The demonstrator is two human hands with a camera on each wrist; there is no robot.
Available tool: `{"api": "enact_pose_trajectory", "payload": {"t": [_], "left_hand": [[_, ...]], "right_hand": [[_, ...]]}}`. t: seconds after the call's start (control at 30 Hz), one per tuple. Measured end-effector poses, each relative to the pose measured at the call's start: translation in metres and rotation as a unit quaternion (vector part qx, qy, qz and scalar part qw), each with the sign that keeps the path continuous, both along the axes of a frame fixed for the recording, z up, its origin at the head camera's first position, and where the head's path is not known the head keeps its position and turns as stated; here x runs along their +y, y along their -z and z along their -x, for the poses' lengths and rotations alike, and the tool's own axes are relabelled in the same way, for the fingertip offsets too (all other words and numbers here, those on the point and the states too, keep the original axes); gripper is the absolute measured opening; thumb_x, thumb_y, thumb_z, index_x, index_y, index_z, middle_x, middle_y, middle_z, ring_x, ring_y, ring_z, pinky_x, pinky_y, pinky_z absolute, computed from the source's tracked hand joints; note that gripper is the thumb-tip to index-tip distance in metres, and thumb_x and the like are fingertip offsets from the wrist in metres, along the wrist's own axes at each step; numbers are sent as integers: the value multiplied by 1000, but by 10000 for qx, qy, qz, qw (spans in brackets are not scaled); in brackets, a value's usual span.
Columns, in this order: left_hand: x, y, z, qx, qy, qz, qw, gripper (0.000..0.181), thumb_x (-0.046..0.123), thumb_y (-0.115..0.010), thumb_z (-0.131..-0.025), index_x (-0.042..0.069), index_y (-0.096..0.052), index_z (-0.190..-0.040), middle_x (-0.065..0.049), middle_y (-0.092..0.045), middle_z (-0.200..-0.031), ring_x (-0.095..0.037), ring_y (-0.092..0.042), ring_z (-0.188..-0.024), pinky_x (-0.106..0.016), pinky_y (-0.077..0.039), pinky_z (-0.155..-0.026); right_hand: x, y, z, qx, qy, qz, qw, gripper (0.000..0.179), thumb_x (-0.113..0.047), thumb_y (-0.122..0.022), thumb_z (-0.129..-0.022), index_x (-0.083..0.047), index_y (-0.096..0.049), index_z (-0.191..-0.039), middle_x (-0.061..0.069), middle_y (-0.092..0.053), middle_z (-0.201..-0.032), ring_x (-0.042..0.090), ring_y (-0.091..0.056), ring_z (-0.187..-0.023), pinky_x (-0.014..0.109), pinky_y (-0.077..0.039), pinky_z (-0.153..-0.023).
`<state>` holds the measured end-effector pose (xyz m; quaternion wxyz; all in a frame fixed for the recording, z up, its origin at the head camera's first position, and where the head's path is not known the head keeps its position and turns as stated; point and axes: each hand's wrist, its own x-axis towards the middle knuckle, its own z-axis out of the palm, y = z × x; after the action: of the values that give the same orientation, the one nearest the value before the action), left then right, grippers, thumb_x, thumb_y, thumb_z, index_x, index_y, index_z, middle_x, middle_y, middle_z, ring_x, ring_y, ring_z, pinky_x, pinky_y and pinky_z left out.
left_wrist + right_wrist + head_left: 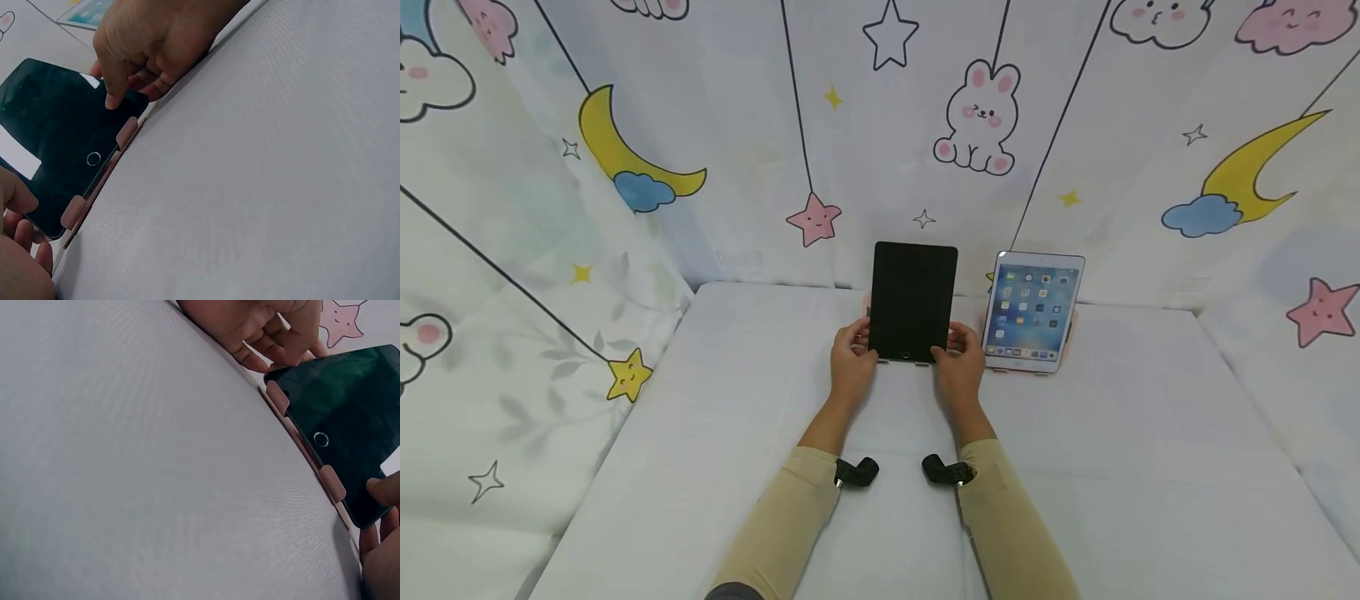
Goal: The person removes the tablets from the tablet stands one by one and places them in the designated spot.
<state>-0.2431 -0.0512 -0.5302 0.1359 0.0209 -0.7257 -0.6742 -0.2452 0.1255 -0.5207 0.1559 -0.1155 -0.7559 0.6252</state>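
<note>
A black tablet [913, 302] with a dark screen leans back on a pink stand [127, 133], whose two small lips hook over its lower edge. My left hand [852, 365] holds the lower left corner, its thumb by the front edge and its fingers at the side and behind. At the lower right corner my right hand [962, 365] pinches the tablet, thumb on the front glass and fingers behind. In the wrist views the round home button sits between the two hands. Most of the stand is hidden behind the tablet.
Just right of my right hand a white tablet [1033, 312] with a lit screen of app icons leans on another pink stand [1070, 333]. Both stand at the back of the white table [737, 375], before a curtain [722, 125] printed with cartoon stars, moons and a rabbit.
</note>
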Motion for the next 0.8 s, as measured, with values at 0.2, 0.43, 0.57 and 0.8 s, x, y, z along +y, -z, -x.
{"api": "enact_pose_trajectory", "payload": {"t": [0.2, 0.43, 0.57, 0.8], "left_hand": [[-3, -4, 0, 61, 195, -103, 9997, 58, -15, -65, -82, 5, -62, -136, -19, -58, -121, -29, -55, -105, -28, -44, -87], [-8, -1, 0, 442, 460, -46, 9980, 53, -13, -67, -87, 2, -61, -137, -24, -60, -124, -41, -56, -111, -42, -46, -91], [-10, -2, -2, 705, 483, 58, 9963, 49, -14, -66, -88, -3, -61, -136, -29, -60, -123, -45, -56, -113, -44, -48, -90], [-15, -7, -3, 843, 491, -563, 9936, 49, -21, -60, -87, -7, -62, -134, -30, -60, -122, -42, -60, -104, -18, -52, -84]], "right_hand": [[2, 2, 2, 212, -98, 257, 9994, 46, 13, -71, -84, 1, -60, -127, 14, -56, -108, 23, -52, -97, 16, -44, -78], [4, 3, -2, 551, -137, 333, 9978, 44, 12, -70, -85, 2, -59, -127, 15, -57, -110, 21, -52, -99, 17, -44, -80], [3, 2, -6, 678, -233, 482, 9963, 43, 12, -70, -86, 4, -58, -127, 17, -60, -116, 20, -54, -104, 18, -45, -82], [1, -3, -9, 904, -516, 735, 9918, 46, 9, -72, -87, 5, -59, -131, 21, -61, -124, 13, -57, -105, 13, -49, -81]]}}
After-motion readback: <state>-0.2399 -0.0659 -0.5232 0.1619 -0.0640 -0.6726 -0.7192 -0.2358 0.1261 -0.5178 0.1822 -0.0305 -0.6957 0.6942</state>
